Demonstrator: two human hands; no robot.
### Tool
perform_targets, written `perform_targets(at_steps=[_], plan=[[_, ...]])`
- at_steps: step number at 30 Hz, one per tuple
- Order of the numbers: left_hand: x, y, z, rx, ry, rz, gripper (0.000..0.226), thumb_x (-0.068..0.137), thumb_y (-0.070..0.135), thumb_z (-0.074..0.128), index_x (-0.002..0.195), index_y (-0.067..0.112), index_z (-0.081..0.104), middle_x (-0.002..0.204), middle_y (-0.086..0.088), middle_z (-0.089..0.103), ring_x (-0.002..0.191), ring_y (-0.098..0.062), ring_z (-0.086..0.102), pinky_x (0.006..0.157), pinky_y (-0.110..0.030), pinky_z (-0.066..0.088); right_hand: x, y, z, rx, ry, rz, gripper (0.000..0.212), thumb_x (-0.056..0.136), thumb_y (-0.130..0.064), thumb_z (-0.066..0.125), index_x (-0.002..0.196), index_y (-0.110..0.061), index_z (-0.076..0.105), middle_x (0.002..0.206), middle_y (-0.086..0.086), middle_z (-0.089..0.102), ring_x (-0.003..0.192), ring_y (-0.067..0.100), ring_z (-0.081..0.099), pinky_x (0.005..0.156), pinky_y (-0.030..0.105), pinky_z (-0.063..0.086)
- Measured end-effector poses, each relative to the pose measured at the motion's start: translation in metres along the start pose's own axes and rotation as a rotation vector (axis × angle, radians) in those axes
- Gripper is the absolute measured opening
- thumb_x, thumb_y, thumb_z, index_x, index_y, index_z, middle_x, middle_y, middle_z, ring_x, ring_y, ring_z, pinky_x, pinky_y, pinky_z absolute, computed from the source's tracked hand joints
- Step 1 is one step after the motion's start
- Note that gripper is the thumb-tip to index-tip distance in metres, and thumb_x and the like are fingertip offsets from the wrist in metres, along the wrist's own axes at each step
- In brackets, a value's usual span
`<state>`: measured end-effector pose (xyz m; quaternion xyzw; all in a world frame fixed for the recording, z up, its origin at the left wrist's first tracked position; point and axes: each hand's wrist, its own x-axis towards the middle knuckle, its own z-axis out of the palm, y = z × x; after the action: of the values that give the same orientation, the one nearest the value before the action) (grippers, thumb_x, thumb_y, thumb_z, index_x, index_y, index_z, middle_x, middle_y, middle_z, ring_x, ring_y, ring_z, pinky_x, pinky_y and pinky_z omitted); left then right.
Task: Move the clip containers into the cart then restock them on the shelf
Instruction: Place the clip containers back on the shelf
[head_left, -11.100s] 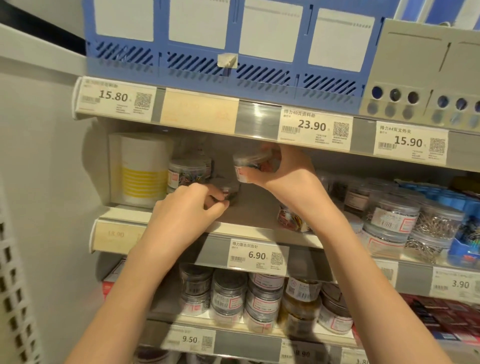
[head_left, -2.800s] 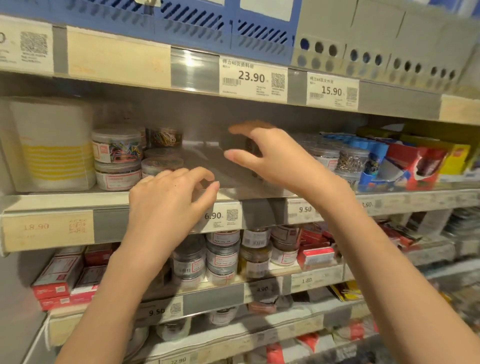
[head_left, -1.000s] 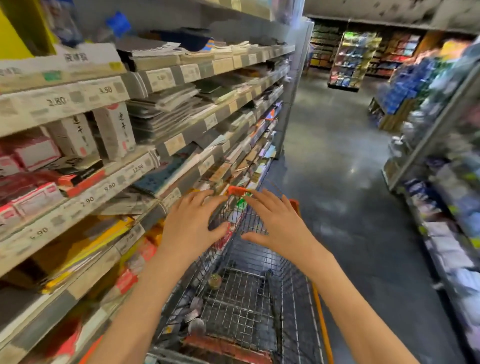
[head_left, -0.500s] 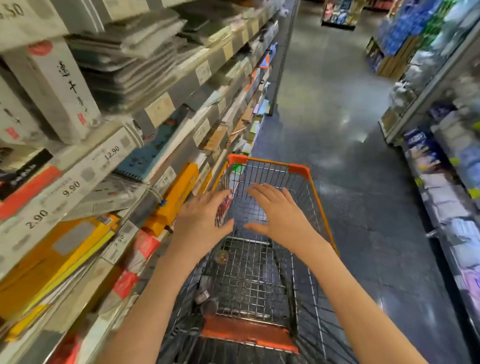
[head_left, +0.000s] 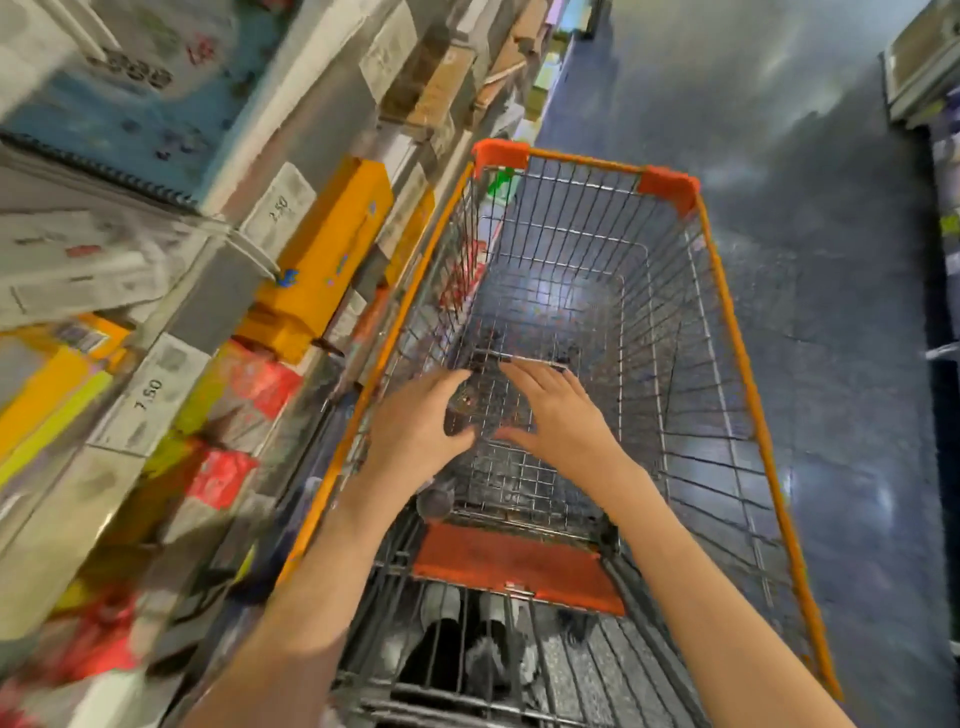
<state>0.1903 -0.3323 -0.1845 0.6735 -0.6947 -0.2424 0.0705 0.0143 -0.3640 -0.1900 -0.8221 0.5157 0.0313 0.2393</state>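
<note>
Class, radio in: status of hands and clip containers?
Both hands open over cart. Small container below, between them; another nearer. Nothing blocking.

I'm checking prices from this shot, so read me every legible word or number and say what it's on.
"7.50": shelf price tag, lower left.
"2.50": likely, blurred, on another price tag higher up.
Blue notebook cover print: smeared, unreadable.
Other tags, boxes and the cart: no readable text.

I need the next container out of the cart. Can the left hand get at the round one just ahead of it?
Probably yes. The left hand hangs open inside the cart, the round container right by its fingertips, with nothing between.
</note>
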Motion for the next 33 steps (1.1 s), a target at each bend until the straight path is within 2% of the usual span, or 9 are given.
perform_targets(at_steps=[6,10,14,18,20,22,25,29,33], plan=[[0.023,-0.025,0.047,-0.086,-0.035,-0.060,0.062,0.085,0.037,0.063,0.140,0.023,0.038,0.133,0.001,0.051,0.120,-0.017,0.048,0.089,-0.026,0.040,0.043,0.026,0.063,0.102,-0.064,0.024,0.074,0.089,-0.037,0.059,0.149,-0.020,0.018,0.155,0.000,0.021,0.142,0.018,0.018,0.117,0.043,0.012],[0.042,-0.039,0.080,-0.154,-0.059,-0.134,0.062,0.085,0.036,0.064,0.141,0.024,0.039,0.133,0.000,0.050,0.122,-0.020,0.047,0.097,-0.032,0.038,0.074,0.047,0.106,0.163,-0.104,0.047,0.075,0.087,-0.031,0.064,0.148,-0.016,0.023,0.153,0.006,0.027,0.138,0.025,0.029,0.113,0.046,0.023],[0.048,-0.053,0.107,-0.279,-0.056,-0.154,0.061,0.086,0.028,0.065,0.141,0.025,0.039,0.134,0.000,0.049,0.123,-0.017,0.044,0.088,-0.020,0.030,0.096,0.063,0.143,0.199,-0.097,0.069,0.077,0.082,-0.027,0.070,0.145,-0.014,0.029,0.146,0.009,0.039,0.132,0.026,0.038,0.111,0.039,0.030],[0.055,-0.070,0.130,-0.334,-0.038,-0.197,0.062,0.082,0.025,0.068,0.138,0.029,0.041,0.127,-0.003,0.055,0.109,-0.024,0.055,0.089,-0.034,0.045,0.119,0.079,0.178,0.243,-0.138,0.111,0.074,0.081,-0.024,0.069,0.143,-0.015,0.031,0.144,0.006,0.039,0.131,0.022,0.039,0.110,0.034,0.029],[0.055,-0.078,0.142,-0.362,-0.045,-0.230,0.065,0.082,0.028,0.068,0.139,0.037,0.037,0.128,-0.003,0.054,0.112,-0.023,0.054,0.091,-0.042,0.047,0.130,0.085,0.194,0.293,-0.175,0.153,0.073,0.081,-0.022,0.069,0.143,-0.015,0.031,0.146,0.005,0.036,0.132,0.021,0.038,0.109,0.034,0.029],[0.055,-0.084,0.153,-0.358,-0.067,-0.287,0.067,0.082,0.031,0.067,0.140,0.037,0.034,0.134,-0.001,0.050,0.118,-0.020,0.050,0.096,-0.040,0.045,0.140,0.088,0.209,0.339,-0.189,0.186,0.075,0.080,-0.020,0.070,0.144,-0.016,0.030,0.147,0.004,0.035,0.133,0.021,0.037,0.108,0.032,0.029],[0.057,-0.092,0.167,-0.383,-0.073,-0.344,0.067,0.083,0.027,0.068,0.142,0.026,0.036,0.136,-0.002,0.047,0.123,-0.020,0.046,0.098,-0.036,0.042,0.160,0.090,0.231,0.396,-0.154,0.186,0.079,0.077,-0.020,0.074,0.143,-0.015,0.031,0.145,0.003,0.039,0.131,0.020,0.039,0.107,0.032,0.034],[0.061,-0.096,0.181,-0.440,-0.094,-0.371,0.066,0.083,0.025,0.067,0.142,0.024,0.036,0.135,-0.005,0.047,0.121,-0.021,0.046,0.098,-0.039,0.043,0.185,0.089,0.252,0.367,-0.078,0.169,0.080,0.077,-0.026,0.075,0.144,-0.017,0.031,0.147,0.005,0.035,0.132,0.023,0.038,0.108,0.045,0.037],[0.060,-0.104,0.191,-0.523,-0.080,-0.381,0.066,0.080,0.021,0.069,0.140,0.022,0.040,0.136,-0.005,0.048,0.124,-0.021,0.046,0.097,-0.045,0.045,0.202,0.095,0.263,0.342,-0.103,0.152,0.078,0.078,-0.019,0.073,0.144,-0.017,0.031,0.148,0.005,0.033,0.133,0.023,0.036,0.107,0.041,0.035]])
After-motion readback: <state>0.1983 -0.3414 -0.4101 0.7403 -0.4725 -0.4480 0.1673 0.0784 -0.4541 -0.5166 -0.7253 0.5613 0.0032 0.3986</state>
